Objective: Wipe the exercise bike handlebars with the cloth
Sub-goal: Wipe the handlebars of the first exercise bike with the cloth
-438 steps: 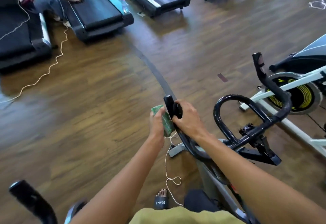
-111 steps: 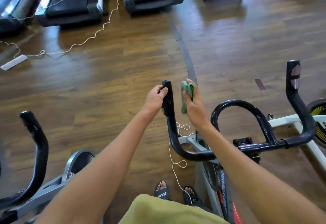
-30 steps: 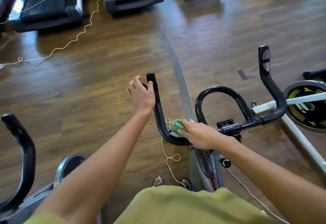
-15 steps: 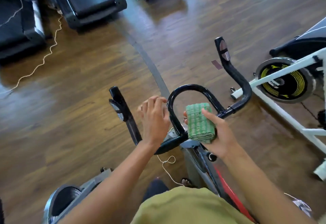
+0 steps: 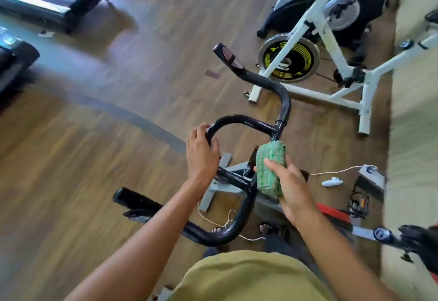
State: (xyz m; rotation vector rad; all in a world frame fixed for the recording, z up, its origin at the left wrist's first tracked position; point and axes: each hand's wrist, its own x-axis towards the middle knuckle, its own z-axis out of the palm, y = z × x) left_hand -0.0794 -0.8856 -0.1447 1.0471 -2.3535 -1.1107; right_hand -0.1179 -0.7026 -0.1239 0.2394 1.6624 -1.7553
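Green knitted cloth, folded to a pad, pinched in the right hand, thumb on top, fingers beneath. Pad lies against the centre junction of the black tubular handlebars. Left hand curled round the bend of the inner loop, near the right hand, steadying. Far horn reaches beyond the right hand; near horn runs under the left forearm. No dust or damp marks readable, so wiped stretches cannot be told. Judgement: mid-task, centre section in hand; loop and far horn likely remain.
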